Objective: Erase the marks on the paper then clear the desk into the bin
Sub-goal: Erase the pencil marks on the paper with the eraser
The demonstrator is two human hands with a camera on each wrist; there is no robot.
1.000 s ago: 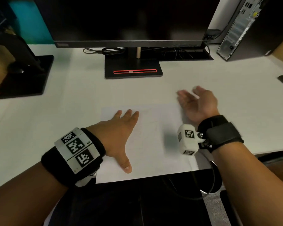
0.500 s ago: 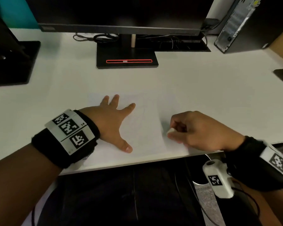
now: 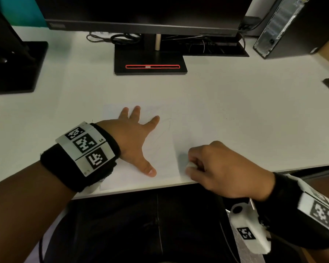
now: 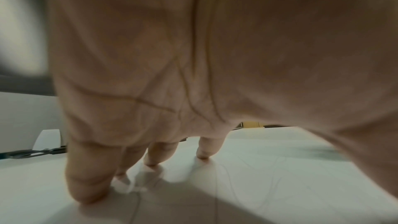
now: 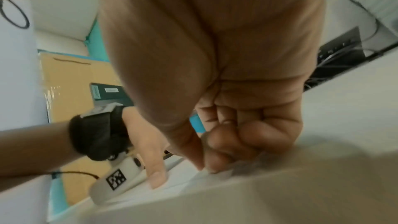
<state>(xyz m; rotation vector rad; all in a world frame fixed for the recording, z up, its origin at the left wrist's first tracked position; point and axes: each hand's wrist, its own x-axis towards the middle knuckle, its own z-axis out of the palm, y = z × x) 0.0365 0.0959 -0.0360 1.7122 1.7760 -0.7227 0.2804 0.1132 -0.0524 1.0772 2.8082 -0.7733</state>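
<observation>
The white sheet of paper (image 3: pixel 160 152), faint pencil lines on it, lies flat at the near edge of the white desk (image 3: pixel 235 111), in front of the black monitor stand (image 3: pixel 150 61). I see my left hand (image 3: pixel 135 137) spread flat on it, fingers apart, pressing it down. My right hand (image 3: pixel 222 171) is curled, pinching a small white eraser (image 3: pixel 190 165) against the paper's right part.

Dim, vignetted, blurred wrist views
</observation>
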